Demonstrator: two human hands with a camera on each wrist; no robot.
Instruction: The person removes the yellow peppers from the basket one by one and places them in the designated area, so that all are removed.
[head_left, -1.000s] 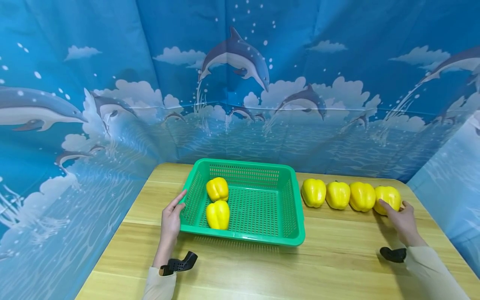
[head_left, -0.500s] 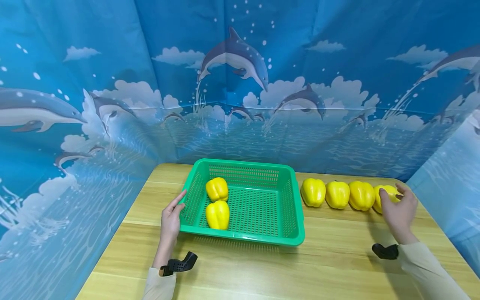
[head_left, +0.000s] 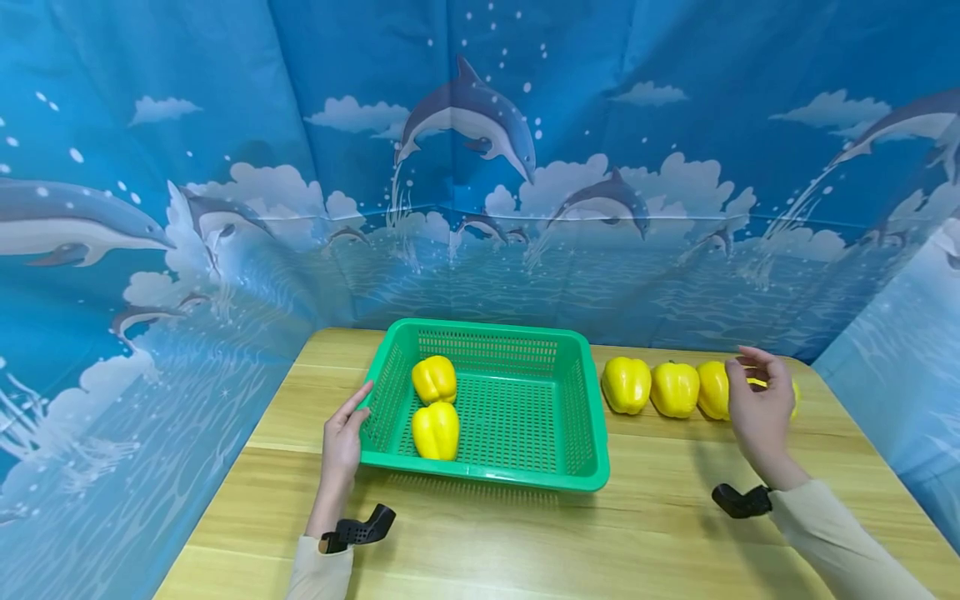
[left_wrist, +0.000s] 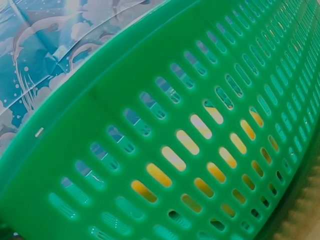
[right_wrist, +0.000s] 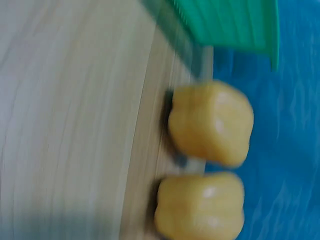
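Observation:
A green plastic basket stands on the table with two yellow bell peppers, one behind the other, at its left side. Against its left rim lies my left hand, fingers straight. Several yellow bell peppers form a row to the basket's right; the leftmost and its neighbour show fully. My right hand hovers over the right end of the row, fingers bent loosely with nothing in them, partly covering the last two. The left wrist view shows the basket wall, yellow visible through its slots.
The wooden table ends at a blue dolphin-print curtain along the back and sides. In the right wrist view, two peppers, one above another, sit near the basket's corner.
My right hand has left the rightmost pepper, rising and moving left over the row. The peppers stay in place. My left hand has not moved from the basket.

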